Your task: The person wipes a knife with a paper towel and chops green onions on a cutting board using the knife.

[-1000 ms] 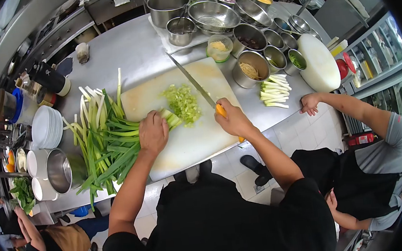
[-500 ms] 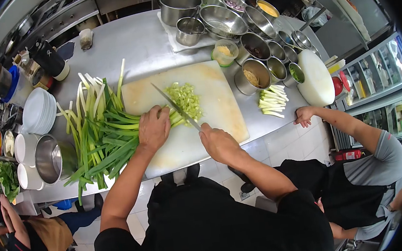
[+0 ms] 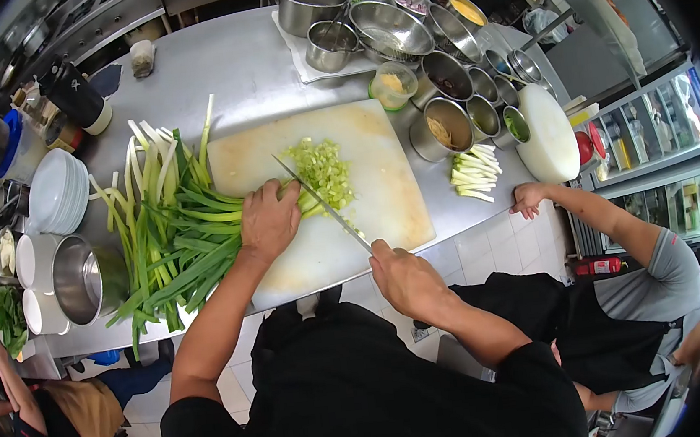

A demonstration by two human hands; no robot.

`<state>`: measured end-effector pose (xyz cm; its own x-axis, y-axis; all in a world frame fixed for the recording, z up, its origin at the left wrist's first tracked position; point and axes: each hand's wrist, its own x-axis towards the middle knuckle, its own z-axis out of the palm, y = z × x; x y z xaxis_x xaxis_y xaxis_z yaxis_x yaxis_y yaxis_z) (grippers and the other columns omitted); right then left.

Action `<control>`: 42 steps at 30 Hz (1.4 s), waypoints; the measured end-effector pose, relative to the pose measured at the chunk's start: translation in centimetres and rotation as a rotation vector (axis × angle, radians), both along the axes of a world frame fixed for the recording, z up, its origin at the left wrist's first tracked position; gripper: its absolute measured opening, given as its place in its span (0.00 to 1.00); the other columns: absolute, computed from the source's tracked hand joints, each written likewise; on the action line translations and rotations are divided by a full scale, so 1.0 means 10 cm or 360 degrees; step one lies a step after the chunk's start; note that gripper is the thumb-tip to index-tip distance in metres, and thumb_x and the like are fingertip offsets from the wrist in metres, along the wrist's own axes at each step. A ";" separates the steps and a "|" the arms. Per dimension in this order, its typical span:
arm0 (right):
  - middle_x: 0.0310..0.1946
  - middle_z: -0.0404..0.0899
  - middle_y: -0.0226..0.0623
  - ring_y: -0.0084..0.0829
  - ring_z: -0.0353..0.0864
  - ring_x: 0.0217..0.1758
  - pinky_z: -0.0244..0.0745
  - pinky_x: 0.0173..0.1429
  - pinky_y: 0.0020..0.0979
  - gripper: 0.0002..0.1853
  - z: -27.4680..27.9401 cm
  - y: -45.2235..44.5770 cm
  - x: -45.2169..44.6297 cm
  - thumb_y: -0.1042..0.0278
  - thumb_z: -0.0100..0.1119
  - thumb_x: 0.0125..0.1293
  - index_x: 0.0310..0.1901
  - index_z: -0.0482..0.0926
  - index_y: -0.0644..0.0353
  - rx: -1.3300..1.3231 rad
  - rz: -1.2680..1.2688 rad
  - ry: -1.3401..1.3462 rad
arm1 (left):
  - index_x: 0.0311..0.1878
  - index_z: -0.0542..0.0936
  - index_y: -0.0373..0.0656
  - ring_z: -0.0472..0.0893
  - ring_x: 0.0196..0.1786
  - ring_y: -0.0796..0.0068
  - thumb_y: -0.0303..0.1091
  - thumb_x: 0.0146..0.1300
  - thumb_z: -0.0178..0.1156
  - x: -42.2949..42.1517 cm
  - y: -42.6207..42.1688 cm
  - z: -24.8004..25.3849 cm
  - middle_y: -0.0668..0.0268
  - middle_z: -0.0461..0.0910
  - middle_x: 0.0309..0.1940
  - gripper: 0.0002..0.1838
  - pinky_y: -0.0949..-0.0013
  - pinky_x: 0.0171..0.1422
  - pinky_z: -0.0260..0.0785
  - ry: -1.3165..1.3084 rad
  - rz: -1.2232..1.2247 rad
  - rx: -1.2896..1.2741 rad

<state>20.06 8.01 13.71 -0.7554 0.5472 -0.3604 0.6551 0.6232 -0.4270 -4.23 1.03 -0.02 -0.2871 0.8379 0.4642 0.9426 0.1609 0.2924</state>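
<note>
On a pale, stained cutting board (image 3: 329,258) lies a pile of chopped green onion (image 3: 322,169). My left hand (image 3: 270,219) presses down on a bunch of green onions (image 3: 197,208), fingers curled over the stalks near their cut ends. The long leaves and white ends spread left past the board onto the steel table. My right hand (image 3: 411,278) grips a kitchen knife (image 3: 328,208) by its handle, near the board's front edge. Its blade slants up and left between my left fingers and the chopped pile.
Cut white stalks (image 3: 474,173) lie right of the board, beside metal pots (image 3: 440,128). Steel bowls (image 3: 391,31) crowd the back. Stacked plates (image 3: 59,192) and a metal pot (image 3: 88,277) stand left. A co-worker's hand (image 3: 528,200) rests at the table's right edge.
My right hand has drawn the knife down and to the right, toward the board's front edge. My left hand stays on the green onions with little change.
</note>
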 end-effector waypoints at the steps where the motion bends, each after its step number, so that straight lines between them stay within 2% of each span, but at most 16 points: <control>1: 0.30 0.80 0.64 0.67 0.80 0.36 0.75 0.42 0.60 0.11 0.00 0.00 0.00 0.65 0.47 0.78 0.46 0.67 0.67 -0.0010 0.0013 0.0005 | 0.56 0.78 0.50 0.78 0.46 0.57 0.34 0.61 0.61 0.00 0.00 0.00 0.59 0.76 0.45 0.19 0.52 0.50 0.70 0.0003 -0.0002 -0.0020; 5: 0.30 0.81 0.65 0.65 0.84 0.36 0.80 0.41 0.56 0.10 -0.04 0.06 -0.19 0.69 0.45 0.77 0.45 0.68 0.70 -0.0021 0.0076 -0.0098 | 0.56 0.78 0.49 0.79 0.47 0.57 0.35 0.60 0.61 0.00 0.01 0.03 0.58 0.76 0.45 0.19 0.52 0.51 0.70 -0.0009 0.0003 -0.0061; 8: 0.32 0.82 0.67 0.63 0.85 0.38 0.81 0.43 0.55 0.08 -0.40 0.11 -0.44 0.73 0.46 0.74 0.46 0.68 0.71 -0.0028 0.0082 -0.0242 | 0.55 0.79 0.48 0.79 0.46 0.52 0.31 0.58 0.62 0.01 0.02 0.01 0.57 0.76 0.46 0.19 0.50 0.51 0.71 -0.0088 0.0003 -0.0032; 10: 0.34 0.82 0.68 0.63 0.86 0.40 0.82 0.45 0.56 0.09 -0.83 0.13 -0.64 0.74 0.47 0.71 0.48 0.69 0.70 0.0056 0.0020 -0.0086 | 0.55 0.79 0.48 0.79 0.46 0.52 0.31 0.58 0.63 0.00 0.02 -0.01 0.57 0.76 0.46 0.20 0.50 0.52 0.71 -0.0090 0.0002 -0.0011; 15: 0.33 0.83 0.67 0.64 0.85 0.40 0.81 0.46 0.57 0.09 -1.01 0.26 -0.87 0.72 0.46 0.73 0.47 0.69 0.70 0.0011 -0.0067 0.0004 | 0.54 0.80 0.46 0.79 0.47 0.51 0.30 0.57 0.63 0.01 -0.01 -0.01 0.56 0.77 0.47 0.20 0.51 0.52 0.71 -0.0067 -0.0001 -0.0005; 19: 0.31 0.82 0.67 0.66 0.84 0.37 0.79 0.44 0.59 0.09 -0.80 0.31 -0.75 0.71 0.44 0.73 0.46 0.68 0.70 -0.0016 -0.0150 0.0040 | 0.53 0.80 0.45 0.79 0.47 0.52 0.29 0.56 0.63 0.01 -0.01 -0.06 0.56 0.77 0.47 0.19 0.51 0.53 0.70 -0.0058 0.0025 0.0175; 23: 0.30 0.82 0.68 0.67 0.84 0.35 0.78 0.42 0.60 0.09 -0.33 0.15 -0.45 0.71 0.45 0.73 0.44 0.67 0.70 0.0072 -0.0110 0.0035 | 0.53 0.80 0.44 0.78 0.47 0.53 0.30 0.56 0.62 0.02 -0.01 -0.01 0.57 0.76 0.46 0.19 0.51 0.52 0.69 -0.0061 0.0019 0.0197; 25: 0.26 0.79 0.67 0.68 0.81 0.34 0.74 0.40 0.63 0.11 -0.21 0.06 -0.30 0.68 0.46 0.77 0.43 0.66 0.69 0.0042 -0.0013 0.0033 | 0.53 0.80 0.44 0.78 0.46 0.53 0.30 0.57 0.62 0.03 -0.02 0.01 0.57 0.76 0.45 0.19 0.52 0.52 0.69 -0.0066 0.0016 0.0164; 27: 0.26 0.79 0.67 0.67 0.81 0.34 0.74 0.41 0.62 0.11 -0.09 -0.01 -0.21 0.68 0.46 0.77 0.42 0.66 0.70 0.0015 0.0000 -0.0033 | 0.53 0.80 0.44 0.78 0.46 0.54 0.30 0.57 0.61 0.03 -0.02 0.00 0.57 0.76 0.45 0.19 0.52 0.51 0.69 -0.0073 0.0014 0.0130; 29: 0.25 0.79 0.67 0.67 0.82 0.34 0.75 0.41 0.62 0.11 0.02 -0.04 -0.22 0.69 0.46 0.76 0.41 0.66 0.70 -0.0019 0.0021 -0.0103 | 0.52 0.80 0.48 0.79 0.46 0.59 0.33 0.57 0.63 0.02 -0.01 -0.02 0.61 0.77 0.43 0.17 0.54 0.51 0.70 -0.0017 0.0050 0.0151; 31: 0.30 0.82 0.67 0.66 0.84 0.37 0.79 0.44 0.59 0.08 0.08 -0.05 -0.26 0.73 0.46 0.72 0.42 0.67 0.72 -0.0057 0.0052 -0.0222 | 0.53 0.80 0.47 0.79 0.46 0.56 0.32 0.57 0.62 0.01 -0.02 -0.01 0.59 0.76 0.44 0.18 0.53 0.51 0.70 -0.0061 0.0031 0.0132; 34: 0.32 0.82 0.69 0.66 0.85 0.39 0.79 0.48 0.59 0.09 -0.12 -0.01 -0.47 0.73 0.46 0.71 0.44 0.68 0.72 -0.0085 -0.0024 -0.0243 | 0.53 0.80 0.46 0.78 0.46 0.53 0.31 0.57 0.62 0.01 -0.01 -0.02 0.58 0.76 0.44 0.19 0.52 0.51 0.70 -0.0133 0.0007 0.0088; 36: 0.33 0.82 0.70 0.66 0.85 0.41 0.79 0.50 0.59 0.10 -0.61 0.08 -0.66 0.73 0.46 0.72 0.48 0.69 0.72 -0.0063 -0.0043 -0.0150 | 0.53 0.80 0.46 0.78 0.45 0.53 0.31 0.57 0.62 0.00 0.00 -0.05 0.58 0.76 0.44 0.19 0.52 0.51 0.70 -0.0162 -0.0003 0.0064; 38: 0.33 0.82 0.70 0.66 0.85 0.41 0.79 0.50 0.59 0.11 -0.87 0.09 -0.86 0.73 0.46 0.71 0.49 0.69 0.72 -0.0032 -0.0077 -0.0117 | 0.53 0.80 0.46 0.78 0.46 0.53 0.30 0.56 0.62 -0.02 0.01 -0.06 0.57 0.76 0.44 0.19 0.51 0.51 0.70 -0.0150 -0.0023 0.0116; 42: 0.33 0.83 0.68 0.66 0.85 0.40 0.78 0.49 0.59 0.12 -1.00 0.24 -0.93 0.70 0.46 0.73 0.50 0.69 0.72 -0.0014 -0.0100 -0.0024 | 0.52 0.79 0.46 0.79 0.47 0.57 0.33 0.58 0.63 0.00 -0.03 -0.02 0.58 0.77 0.43 0.17 0.52 0.53 0.70 -0.0087 0.0026 0.0108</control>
